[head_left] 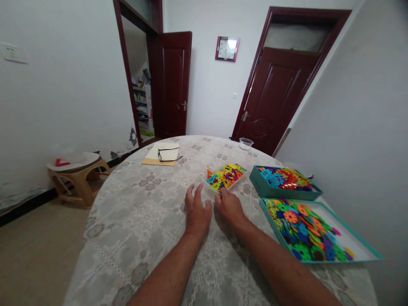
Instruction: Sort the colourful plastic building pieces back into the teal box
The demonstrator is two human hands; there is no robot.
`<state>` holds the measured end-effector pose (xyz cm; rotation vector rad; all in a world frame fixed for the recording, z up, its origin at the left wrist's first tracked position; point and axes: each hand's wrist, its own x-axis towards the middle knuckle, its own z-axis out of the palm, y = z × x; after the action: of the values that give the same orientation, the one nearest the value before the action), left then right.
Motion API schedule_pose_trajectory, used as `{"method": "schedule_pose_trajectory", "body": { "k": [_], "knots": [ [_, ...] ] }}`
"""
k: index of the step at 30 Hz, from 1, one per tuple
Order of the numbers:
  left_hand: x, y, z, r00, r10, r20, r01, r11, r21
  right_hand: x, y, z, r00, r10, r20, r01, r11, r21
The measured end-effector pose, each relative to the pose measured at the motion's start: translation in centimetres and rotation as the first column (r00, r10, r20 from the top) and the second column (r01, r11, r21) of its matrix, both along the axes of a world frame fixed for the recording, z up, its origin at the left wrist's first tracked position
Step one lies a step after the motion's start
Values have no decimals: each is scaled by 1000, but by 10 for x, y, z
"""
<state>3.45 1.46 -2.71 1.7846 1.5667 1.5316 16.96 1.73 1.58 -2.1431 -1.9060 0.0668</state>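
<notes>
A shallow, whitish plastic tray (pixel 237 182) heaped with small colourful flower-shaped plastic pieces (pixel 225 175) sits near the middle of the table. My left hand (pixel 198 214) is just short of its left corner, fingers apart and holding nothing. At the tray's near edge, my right hand (pixel 228 206) has its fingers curled and pressed together. Its fingertips overlap the tray's corner in view, and whatever they pinch is hidden. To the right, a green box (pixel 287 194) and a shallow green-rimmed box lid (pixel 346 229) hold many more of these flower pieces.
A patterned cloth covers the round table (pixel 153 221). Black-framed glasses (pixel 168 155) lie on a paper pad (pixel 153 155) at the far left. A clear plastic bowl (pixel 245 143) stands at the far edge. A stool (pixel 79 178) is on the floor at left.
</notes>
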Motion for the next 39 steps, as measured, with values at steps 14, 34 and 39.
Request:
{"method": "schedule_pose_trajectory", "body": {
  "k": [14, 34, 39],
  "knots": [
    [-5, -22, 8, 874, -384, -297, 341, 921, -188, 54, -101, -10, 988, 129, -81, -84, 905, 417],
    [0, -35, 24, 877, -387, -286, 366, 922, -127, 44, -105, 14, 984, 180, 16, -151, 769, 621],
    [1, -26, 10, 943, -243, -227, 256, 966, 32, 39, -115, 16, 983, 179, 41, -168, 787, 594]
  ]
}}
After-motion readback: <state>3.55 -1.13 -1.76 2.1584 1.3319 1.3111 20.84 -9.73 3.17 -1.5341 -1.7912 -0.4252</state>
